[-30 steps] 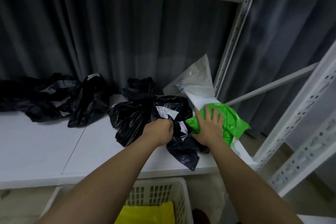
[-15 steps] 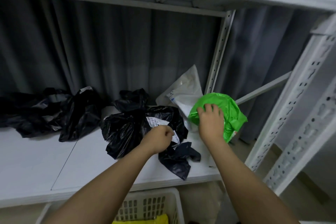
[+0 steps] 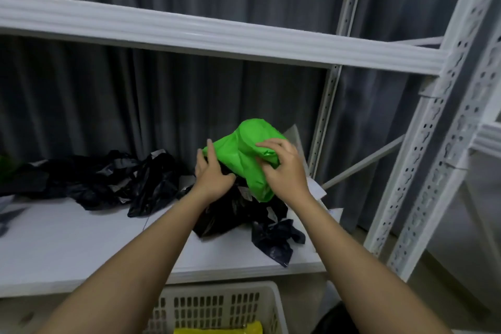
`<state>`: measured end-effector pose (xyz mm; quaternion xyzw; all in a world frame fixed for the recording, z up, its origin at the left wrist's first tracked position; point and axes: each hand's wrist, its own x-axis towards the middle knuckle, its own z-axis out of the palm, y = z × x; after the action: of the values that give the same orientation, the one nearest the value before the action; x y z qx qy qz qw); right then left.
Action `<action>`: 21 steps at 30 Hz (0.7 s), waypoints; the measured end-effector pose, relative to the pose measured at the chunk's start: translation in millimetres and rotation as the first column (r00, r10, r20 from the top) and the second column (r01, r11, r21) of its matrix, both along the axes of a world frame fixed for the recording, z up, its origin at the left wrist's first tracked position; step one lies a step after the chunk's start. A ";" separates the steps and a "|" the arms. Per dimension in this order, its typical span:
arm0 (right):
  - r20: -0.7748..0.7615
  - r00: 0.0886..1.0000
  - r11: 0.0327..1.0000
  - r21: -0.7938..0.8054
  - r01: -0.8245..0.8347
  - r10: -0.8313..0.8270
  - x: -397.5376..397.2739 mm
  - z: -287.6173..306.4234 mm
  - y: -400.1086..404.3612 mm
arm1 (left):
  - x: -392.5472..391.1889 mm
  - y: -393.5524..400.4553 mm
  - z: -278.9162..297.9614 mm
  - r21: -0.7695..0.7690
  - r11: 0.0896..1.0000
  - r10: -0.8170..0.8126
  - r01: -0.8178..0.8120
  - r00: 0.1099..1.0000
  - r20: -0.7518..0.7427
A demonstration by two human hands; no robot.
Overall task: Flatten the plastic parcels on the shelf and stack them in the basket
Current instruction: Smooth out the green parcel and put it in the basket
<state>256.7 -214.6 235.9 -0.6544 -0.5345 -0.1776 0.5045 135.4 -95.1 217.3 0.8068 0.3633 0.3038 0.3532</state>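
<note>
White metal shelving [image 3: 423, 160] fills the view, with grey curtains [image 3: 162, 103] hanging behind it and a flat white shelf board [image 3: 81, 247] running across the middle. Crumpled black plastic parcels [image 3: 113, 182] lie along the back of that board, and another black heap [image 3: 244, 219] sits just under the person's hands, with one dark bag [image 3: 276, 241] trailing toward the front edge. Below the board stands a white slotted basket [image 3: 217, 304] with a yellow parcel [image 3: 222, 329] lying inside it. A bright green parcel [image 3: 244, 154] is held up above the black heap, clear of the board. The right hand [image 3: 284, 171] grips it with curled fingers and thumb on its right side. The left hand [image 3: 211, 173] has its fingers behind the parcel's left edge, thumb in front, holding that edge.
</note>
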 end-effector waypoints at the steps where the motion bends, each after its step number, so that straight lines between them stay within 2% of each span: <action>1: -0.034 0.999 0.999 0.022 -0.028 0.029 -7.4 -0.1 3.3 | -10.7 4.1 1.6 0.022 0.999 0.027 -0.027 1.000 0.012; 6: -0.161 0.973 0.985 0.081 -0.152 0.164 -53.8 -0.8 34.1 | -74.4 39.8 2.1 0.132 0.982 0.141 -0.134 0.989 -0.045; 11: -0.346 0.895 0.960 0.076 -0.271 0.280 -91.3 -7.1 68.5 | -134.2 70.7 -7.7 0.212 0.952 0.240 -0.219 0.968 -0.078; 17: -0.325 0.888 0.928 -0.074 -0.366 0.325 -119.1 -27.2 115.0 | -189.9 105.4 -23.5 0.272 0.910 0.339 -0.312 0.939 -0.059; 21: -0.315 0.898 0.921 -0.140 -0.363 0.306 -130.3 -41.6 141.0 | -207.7 122.0 -34.0 0.325 0.859 0.436 -0.395 0.898 -0.062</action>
<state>126.4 -73.6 194.3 -0.6174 -0.5751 0.0623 0.5331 -72.3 26.9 183.3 0.7722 0.5006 0.3705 0.1258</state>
